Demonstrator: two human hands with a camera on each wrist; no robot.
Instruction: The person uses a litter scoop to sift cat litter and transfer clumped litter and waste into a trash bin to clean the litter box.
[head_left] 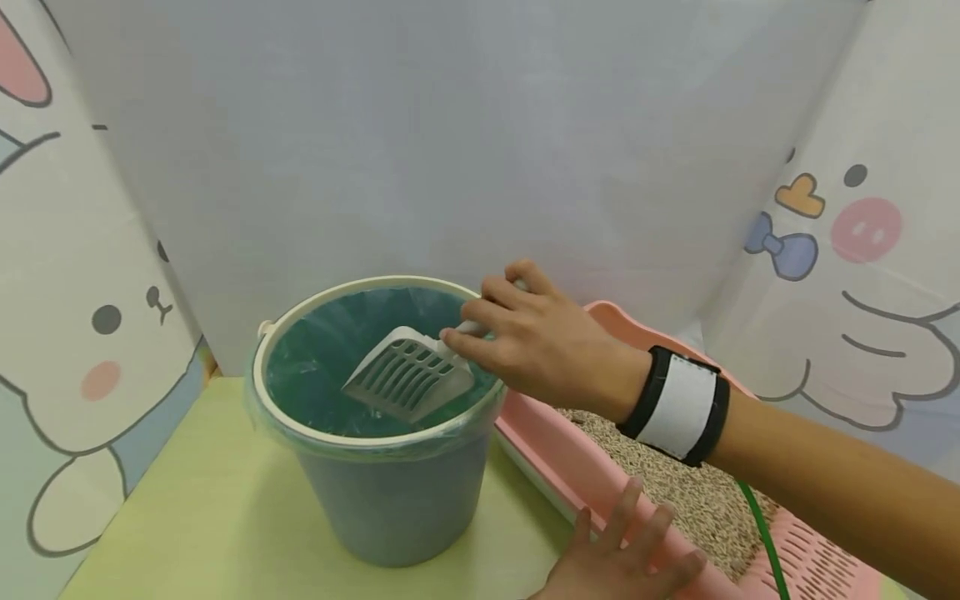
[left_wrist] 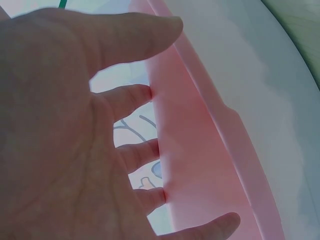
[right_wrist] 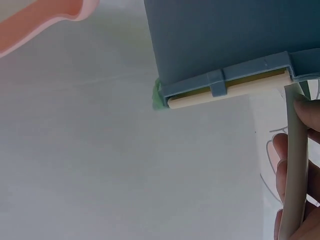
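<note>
Litter scoop, white and slotted, hangs tilted inside the mouth of the bucket, its blade down against the green liner. Nearest the viewer, the left hand lies flat with straight, spread fingers on the near rim of the pink litter tray; it grips nothing. The tray holds beige litter granules and stands just right of the bucket, touching or nearly touching it. Further on, the right hand, with a black-and-white wrist strap, curls its fingers round the scoop's pale handle above the bucket's rim. The grey-blue bucket with cream rim stands on a pale green tabletop. Behind are cartoon-printed panels and a plain white backdrop.
</note>
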